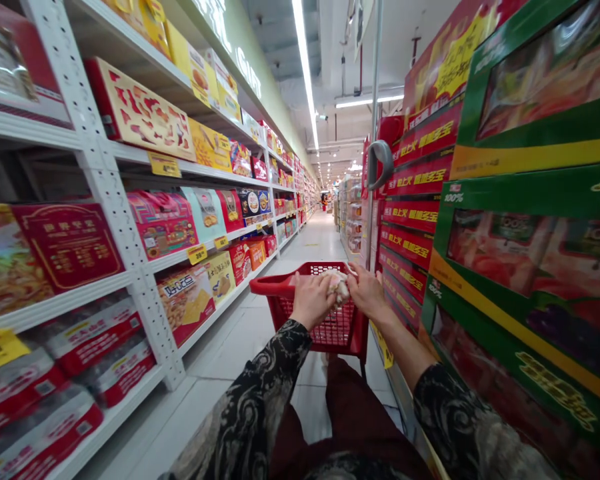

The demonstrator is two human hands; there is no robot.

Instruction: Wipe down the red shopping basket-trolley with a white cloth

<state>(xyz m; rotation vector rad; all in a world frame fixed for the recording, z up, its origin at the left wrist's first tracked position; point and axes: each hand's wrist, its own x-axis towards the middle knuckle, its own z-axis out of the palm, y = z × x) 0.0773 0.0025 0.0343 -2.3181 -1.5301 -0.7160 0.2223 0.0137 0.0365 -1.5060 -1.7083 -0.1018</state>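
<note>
Both hands meet over a red plastic shopping basket [330,337] with latticed sides, right in front of my legs. My left hand [314,298] has its fingers closed on a whitish, crumpled bundle [339,287], perhaps in a thin plastic bag; its kind I cannot make out. From the other side, my right hand [367,290] pinches at the bundle's edge, its fingertips partly hidden. A red handle bar [271,285] of the basket sticks out to the left, beside my left hand. Little of the basket's inside shows behind the hands.
White shelves [87,160] with boxed goods and yellow price tags line the left side. On the right, close to my arm, rise stacked green boxes [520,247] and red cartons [410,213] by a metal pole [375,80]. A tiled aisle [313,237] runs ahead.
</note>
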